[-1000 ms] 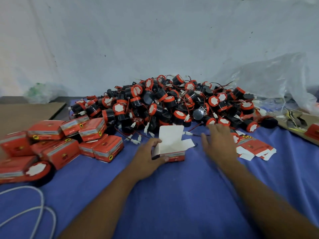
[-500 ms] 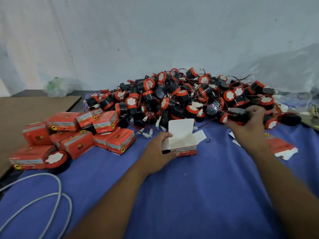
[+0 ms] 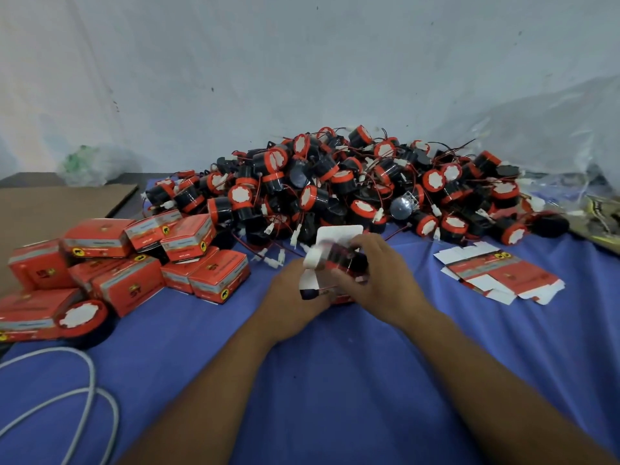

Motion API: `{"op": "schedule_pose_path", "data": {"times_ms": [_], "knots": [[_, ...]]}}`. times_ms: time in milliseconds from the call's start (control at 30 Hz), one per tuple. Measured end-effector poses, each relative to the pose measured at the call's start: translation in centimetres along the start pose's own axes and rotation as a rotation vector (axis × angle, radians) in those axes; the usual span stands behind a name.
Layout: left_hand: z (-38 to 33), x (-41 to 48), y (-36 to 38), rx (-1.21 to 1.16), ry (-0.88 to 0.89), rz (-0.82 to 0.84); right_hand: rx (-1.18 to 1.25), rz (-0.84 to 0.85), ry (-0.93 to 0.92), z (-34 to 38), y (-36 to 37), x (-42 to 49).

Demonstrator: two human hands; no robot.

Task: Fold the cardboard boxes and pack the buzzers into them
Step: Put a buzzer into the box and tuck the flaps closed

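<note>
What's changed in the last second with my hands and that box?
The right hand came back from the buzzer pile gripping a buzzer and brought it to the open box. The left hand kept holding that box. Packed boxes and flat cartons stayed put.

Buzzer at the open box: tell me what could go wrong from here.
The right hand grips the buzzer at the mouth of the box, which the left hand holds; the white flaps may crumple. Loose wires from the pile lie close by and could snag.
</note>
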State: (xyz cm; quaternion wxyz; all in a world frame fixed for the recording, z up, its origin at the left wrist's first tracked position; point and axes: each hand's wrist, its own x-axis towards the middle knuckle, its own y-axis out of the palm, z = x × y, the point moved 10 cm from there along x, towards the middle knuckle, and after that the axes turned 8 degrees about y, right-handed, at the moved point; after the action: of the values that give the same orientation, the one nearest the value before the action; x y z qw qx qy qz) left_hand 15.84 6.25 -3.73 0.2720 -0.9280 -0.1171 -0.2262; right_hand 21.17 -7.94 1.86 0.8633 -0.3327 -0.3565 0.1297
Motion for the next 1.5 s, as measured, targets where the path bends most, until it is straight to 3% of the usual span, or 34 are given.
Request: {"op": "schedule_pose_path", "data": {"times_ms": [100, 300, 400, 533, 733, 933, 1000, 1100, 1200, 1300, 1500], "knots": [[0.4, 0.0, 0.3, 0.025, -0.027, 0.035, 0.126, -0.048, 0.075, -0.3, -0.6, 0.3], [-0.1, -0.1, 0.3, 0.008, -0.003, 0.032, 0.088, -0.12, 0.185, -1.2, -1.0, 0.3], [-0.3, -0.2, 0.5, -0.004, 0.0, 0.056, 0.187, -0.041, 0.313, -2.2, -1.0, 0.5], [-1.1, -0.1, 0.5, -0.031, 0.04, 0.05, 0.142, 0.13, 0.326, -2.5, 1.2, 0.2], [-1.0, 0.1, 0.4, 0.07, 0.05, 0.029, -0.191, 0.252, 0.175, -2.9, 2.7, 0.2], [-0.9, 0.0, 0.5, 0.042, 0.036, 0.039, -0.022, 0.149, 0.253, -3.2, 1.1, 0.4], [-0.9, -0.1, 0.4, 0.044, 0.032, 0.052, -0.131, 0.156, 0.139, -1.9, 0.8, 0.4], [-1.3, 0.0, 0.5, 0.038, 0.044, 0.054, -0.332, 0.309, -0.065, 0.6, 1.7, -0.1], [-1.1, 0.0, 0.6, 0.059, 0.039, 0.055, -0.131, 0.43, -0.066, 2.0, 1.8, -0.5], [-1.3, 0.0, 0.9, 0.035, 0.057, 0.078, 0.089, 0.427, 0.049, 1.8, 0.9, -0.4], [-1.7, -0.1, 1.2, 0.047, 0.067, 0.101, 0.05, 0.366, 0.196, 1.2, 0.6, -0.3]]}}
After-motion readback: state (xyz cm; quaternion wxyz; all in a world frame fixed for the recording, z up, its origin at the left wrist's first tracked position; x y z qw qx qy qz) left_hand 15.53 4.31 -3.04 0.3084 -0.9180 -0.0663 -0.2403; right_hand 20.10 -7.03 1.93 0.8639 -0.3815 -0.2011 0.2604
